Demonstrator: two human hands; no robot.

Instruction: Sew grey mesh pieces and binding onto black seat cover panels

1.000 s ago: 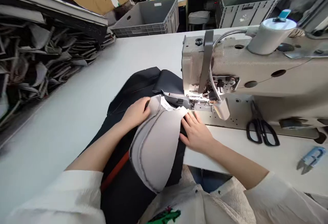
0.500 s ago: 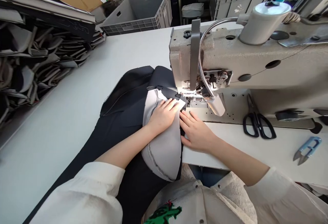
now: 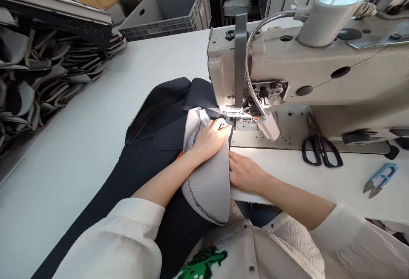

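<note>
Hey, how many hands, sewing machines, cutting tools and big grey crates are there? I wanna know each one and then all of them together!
Hands: 2 (left hand, right hand)
Sewing machines: 1 (sewing machine)
Cutting tools: 2 (scissors, blue snips)
Grey crates: 2 (left crate, right crate, partly out of view)
Total: 7

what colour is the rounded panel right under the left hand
The panel is light grey, best seen in the head view.
</note>
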